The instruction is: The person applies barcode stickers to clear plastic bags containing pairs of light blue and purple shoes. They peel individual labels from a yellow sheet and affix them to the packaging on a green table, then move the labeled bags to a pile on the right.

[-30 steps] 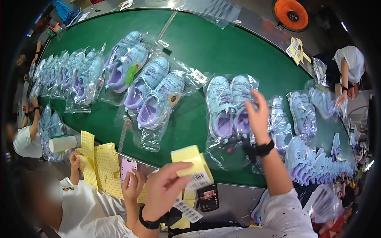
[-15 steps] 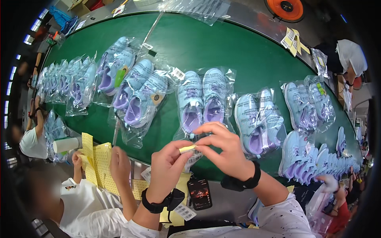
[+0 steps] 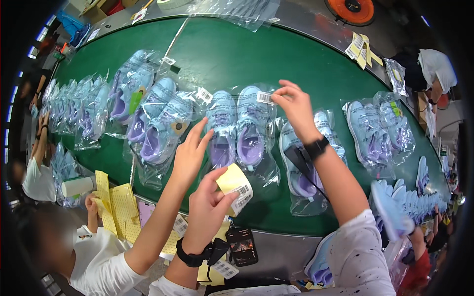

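My left hand (image 3: pixel 206 206) pinches a yellow backing sheet with barcode labels (image 3: pixel 234 183), held above the near edge of the green belt. Farther out, my right hand (image 3: pixel 295 107) grips a small white barcode label (image 3: pixel 264 97) between thumb and fingers. That label lies over the toe end of a light blue and purple pair of shoes (image 3: pixel 249 126) in a clear printed bag; whether it touches the bag I cannot tell. From the left, a co-worker's hand (image 3: pixel 190 150) reaches to the same bag's left side, fingers spread.
Other bagged pairs lie left (image 3: pixel 158 118) and right (image 3: pixel 365 128) on the green belt (image 3: pixel 212 54). A phone (image 3: pixel 242 246) rests by the near edge. The co-worker at left has yellow label sheets (image 3: pixel 123 204). More shoes (image 3: pixel 405 197) line the right side.
My right hand has left my left hand and moved up over the shoes with a label. The yellow sheet now faces up. The co-worker's hand has reached in; the shoes appear shifted left.
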Demonstrator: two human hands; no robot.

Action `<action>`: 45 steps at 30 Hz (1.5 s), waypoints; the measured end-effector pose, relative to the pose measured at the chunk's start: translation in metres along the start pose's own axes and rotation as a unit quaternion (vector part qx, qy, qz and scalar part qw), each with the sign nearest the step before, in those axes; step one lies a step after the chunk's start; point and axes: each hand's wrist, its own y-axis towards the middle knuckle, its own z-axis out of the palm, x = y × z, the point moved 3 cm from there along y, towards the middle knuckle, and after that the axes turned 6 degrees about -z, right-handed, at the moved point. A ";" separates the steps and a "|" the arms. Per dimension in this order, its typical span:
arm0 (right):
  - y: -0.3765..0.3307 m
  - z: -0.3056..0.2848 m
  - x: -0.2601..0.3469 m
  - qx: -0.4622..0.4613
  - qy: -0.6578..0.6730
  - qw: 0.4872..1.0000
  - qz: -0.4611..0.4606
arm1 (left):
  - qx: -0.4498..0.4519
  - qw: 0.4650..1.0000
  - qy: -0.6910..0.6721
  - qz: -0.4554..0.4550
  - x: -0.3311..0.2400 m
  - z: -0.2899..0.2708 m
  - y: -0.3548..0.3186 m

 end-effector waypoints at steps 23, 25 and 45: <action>-0.029 -0.120 -0.033 0.219 -0.154 0.964 -0.001 | -0.025 0.998 0.050 -0.010 0.008 -0.013 -0.031; -0.093 -0.128 -0.020 0.180 -0.133 0.974 0.042 | -0.027 0.999 0.015 0.010 0.010 -0.011 -0.039; -0.098 -0.125 -0.110 0.013 0.325 0.879 0.349 | 0.014 0.999 0.020 -0.036 0.021 0.094 -0.056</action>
